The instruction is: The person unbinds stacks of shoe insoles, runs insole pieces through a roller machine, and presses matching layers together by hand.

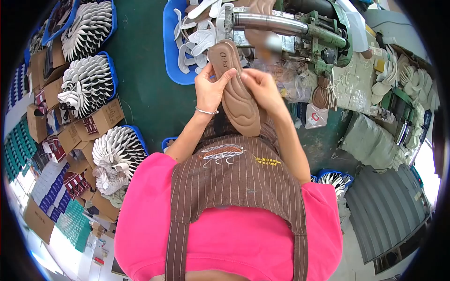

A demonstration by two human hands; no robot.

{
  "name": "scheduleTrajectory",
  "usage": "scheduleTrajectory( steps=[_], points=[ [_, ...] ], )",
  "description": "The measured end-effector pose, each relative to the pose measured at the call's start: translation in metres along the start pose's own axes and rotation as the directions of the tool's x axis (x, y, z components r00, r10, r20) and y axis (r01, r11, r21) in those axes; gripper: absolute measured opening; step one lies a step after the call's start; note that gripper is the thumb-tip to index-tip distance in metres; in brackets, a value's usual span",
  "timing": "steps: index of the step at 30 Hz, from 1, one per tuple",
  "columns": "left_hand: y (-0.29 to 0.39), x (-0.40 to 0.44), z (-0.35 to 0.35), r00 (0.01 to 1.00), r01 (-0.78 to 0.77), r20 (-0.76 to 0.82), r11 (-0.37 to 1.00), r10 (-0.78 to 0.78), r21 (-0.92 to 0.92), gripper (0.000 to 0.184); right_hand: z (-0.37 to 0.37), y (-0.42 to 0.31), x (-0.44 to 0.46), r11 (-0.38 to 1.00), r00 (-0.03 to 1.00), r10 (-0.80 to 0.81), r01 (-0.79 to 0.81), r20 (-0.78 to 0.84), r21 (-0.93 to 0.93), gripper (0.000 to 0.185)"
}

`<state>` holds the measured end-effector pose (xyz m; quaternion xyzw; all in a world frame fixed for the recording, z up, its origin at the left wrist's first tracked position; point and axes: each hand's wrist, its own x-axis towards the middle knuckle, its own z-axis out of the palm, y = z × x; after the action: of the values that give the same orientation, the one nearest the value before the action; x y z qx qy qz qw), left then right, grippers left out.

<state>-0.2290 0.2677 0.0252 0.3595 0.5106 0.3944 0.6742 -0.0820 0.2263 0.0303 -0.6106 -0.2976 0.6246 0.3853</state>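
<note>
A brown padded insole [240, 100] with stitched curves and dark lettering near its top is held upright in front of my apron. My left hand [210, 87] grips its left edge, the thumb lying across the front and the fingers behind. On the opposite side, my right hand [263, 89] is closed in a pinch at the insole's right edge; its fingertips are partly hidden. Another brown piece shows just behind the insole's lower right edge, mostly covered. Beyond my hands, a green machine with a shiny metal roller [272, 22] has brown material at it, partly blurred.
A blue bin [172, 63] of loose white pieces stands beside the machine. To the left are blue baskets of stacked white insoles [88, 84] and cardboard boxes [107, 114]. A bundle of brown insoles [323, 93] hangs right of the machine, above a white tin [316, 117].
</note>
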Motion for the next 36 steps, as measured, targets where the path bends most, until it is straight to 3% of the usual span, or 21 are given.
scheduleTrajectory(
  steps=[3,6,8,12,14,16,17,19,21,23,24,26,28,30,32,34,36],
  points=[
    [-0.002,-0.005,0.002,0.998,-0.062,-0.009,0.991,0.063,0.116,0.034,-0.001,0.01,-0.01,0.996,0.982,-0.053,0.039,-0.183,-0.077,0.021],
    [-0.004,-0.002,-0.001,0.996,-0.076,-0.045,0.992,0.081,0.097,0.03,-0.023,0.02,0.014,0.978,0.888,-0.014,0.109,-0.459,0.18,0.023],
    [-0.001,-0.003,0.0,0.998,-0.054,-0.015,0.998,0.055,0.044,0.03,-0.043,0.019,0.038,0.978,0.855,-0.156,0.204,-0.495,0.044,0.025],
    [0.003,-0.002,0.007,0.991,-0.124,-0.056,0.992,0.122,-0.024,0.034,-0.007,-0.032,0.013,0.985,0.973,0.129,-0.102,-0.194,0.142,0.035],
    [0.005,-0.001,0.009,0.985,-0.151,-0.088,0.988,0.149,-0.014,0.035,0.011,-0.022,-0.009,0.985,0.996,0.042,-0.027,0.084,-0.173,0.04],
    [0.006,-0.001,0.009,0.984,-0.149,-0.09,0.988,0.153,0.043,0.036,0.027,-0.021,-0.025,0.951,0.99,-0.142,0.136,0.001,-0.277,0.045],
    [0.003,-0.001,0.009,0.989,-0.131,-0.066,0.991,0.13,-0.009,0.035,0.028,0.0,-0.022,0.978,0.983,-0.178,0.174,-0.032,-0.114,0.05],
    [0.0,0.001,0.011,0.995,-0.098,-0.014,0.989,0.097,-0.11,0.033,0.027,-0.005,-0.023,0.962,0.957,-0.266,0.256,-0.118,-0.092,0.051],
    [0.006,0.0,0.014,0.995,-0.085,-0.053,0.992,0.08,-0.093,0.032,0.023,-0.007,-0.023,0.922,0.899,-0.383,0.358,-0.211,-0.147,0.056],
    [0.027,-0.003,0.018,0.994,-0.103,-0.052,0.993,0.1,-0.058,0.027,0.011,0.007,-0.027,0.934,0.895,-0.334,0.357,-0.297,0.025,0.046],
    [0.045,-0.006,0.02,0.982,-0.096,0.144,0.983,0.119,-0.155,0.026,0.003,0.017,-0.03,0.934,0.918,-0.262,0.318,-0.298,0.16,0.04],
    [0.085,-0.017,0.024,0.844,-0.025,0.499,0.944,0.197,-0.33,0.024,-0.01,0.036,-0.022,0.929,0.892,-0.255,0.333,-0.375,0.16,0.019],
    [0.121,-0.032,0.037,0.573,0.101,0.737,0.862,0.358,-0.497,0.022,-0.023,0.047,0.0,0.932,0.829,-0.345,0.357,-0.44,-0.058,0.017],
    [0.15,-0.048,0.058,0.342,0.3,0.792,0.74,0.505,-0.602,0.027,-0.045,0.051,0.03,0.934,0.845,-0.357,0.312,-0.398,-0.175,0.018],
    [0.165,-0.063,0.074,0.207,0.451,0.764,0.633,0.612,-0.629,0.035,-0.04,0.013,0.042,0.897,0.864,-0.371,0.428,-0.339,0.108,0.02],
    [0.17,-0.073,0.086,0.178,0.433,0.688,0.572,0.703,-0.696,0.041,-0.028,-0.011,0.027,0.897,0.901,-0.344,0.398,-0.263,0.19,0.021],
    [0.174,-0.103,0.103,0.433,0.555,0.56,0.28,0.707,-0.783,0.039,-0.026,0.001,0.011,0.953,0.929,-0.284,0.3,-0.237,0.035,0.022]
  ],
)
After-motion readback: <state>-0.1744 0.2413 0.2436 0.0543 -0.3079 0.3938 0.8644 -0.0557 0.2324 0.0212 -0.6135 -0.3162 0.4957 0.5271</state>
